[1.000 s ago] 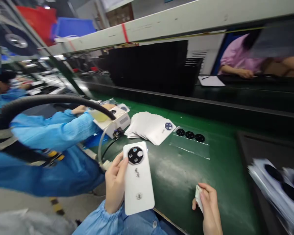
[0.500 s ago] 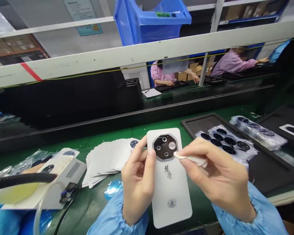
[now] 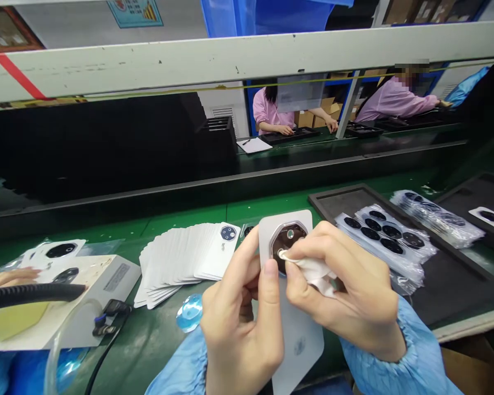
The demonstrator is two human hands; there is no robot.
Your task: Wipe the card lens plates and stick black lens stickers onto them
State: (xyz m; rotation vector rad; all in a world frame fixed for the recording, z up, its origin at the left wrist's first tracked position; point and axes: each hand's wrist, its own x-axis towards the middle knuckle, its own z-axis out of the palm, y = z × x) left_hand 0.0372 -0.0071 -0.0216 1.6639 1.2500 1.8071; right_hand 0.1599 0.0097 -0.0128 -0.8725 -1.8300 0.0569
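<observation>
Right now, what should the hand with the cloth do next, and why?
I think the right hand should gently wipe the white cloth across the rest of the black camera circle, because the cloth touches only its lower left, while the left hand holds the white phone back steady.

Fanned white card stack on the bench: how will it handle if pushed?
The fanned white cards would probably slide apart: they lie overlapped and unbound on the green bench top. Each looks thin and light, so likely somewhat flexible.
</observation>
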